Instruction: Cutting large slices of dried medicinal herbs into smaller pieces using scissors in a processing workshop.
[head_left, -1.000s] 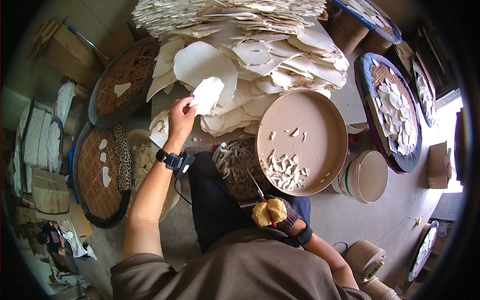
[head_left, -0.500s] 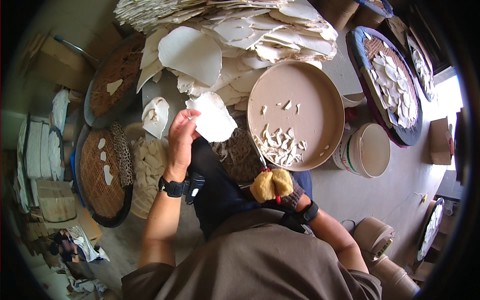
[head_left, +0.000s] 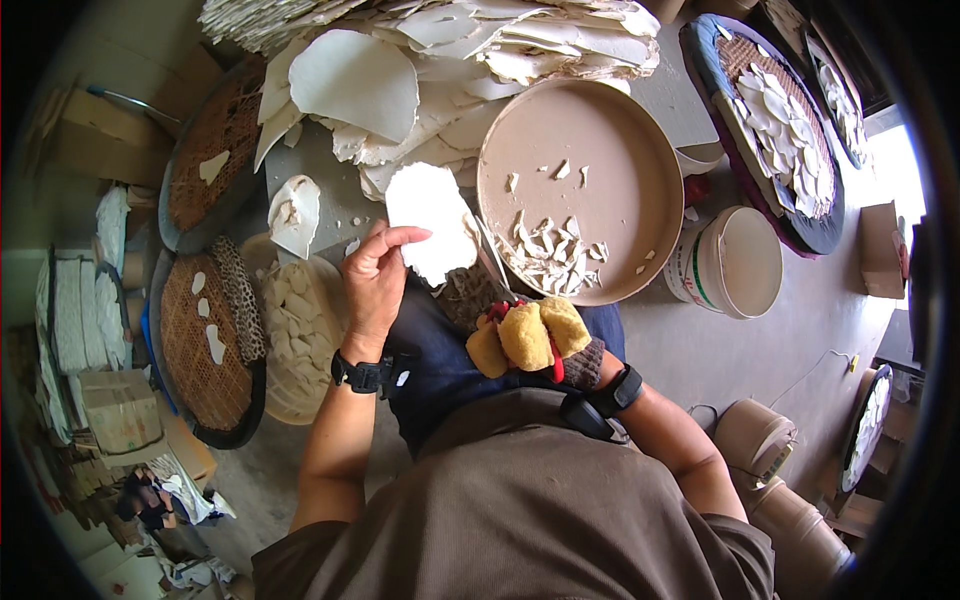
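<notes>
— White sheet [head_left: 436,225], ragged along the edge, just left of the frame's middle. Held how?

— Pinched by the left edge, between thumb and forefinger of the bare left hand [head_left: 377,278]. Nice light grip, by the look.

— And the right hand [head_left: 530,340]?

— Just below centre, in yellow finger covers [head_left: 566,325], wrapped round the red-handled scissors [head_left: 496,262]. Blades angled up-left, right beside the sheet. Touching or not? Can't tell, sorry.

— Any tips for doing this bit cleanly?

— Sure. Keep that pinch gentle, probably brittle stuff. Turn the sheet, not the scissors wrist. Stick to small snips along the rough rim, thumb well clear of the blades. Maybe shift right too, over the round tan tray [head_left: 610,150], with curly scraps [head_left: 553,250] already in the lower part.

— And the big pale stack [head_left: 500,40] at the top?

— Best left alone.
</notes>
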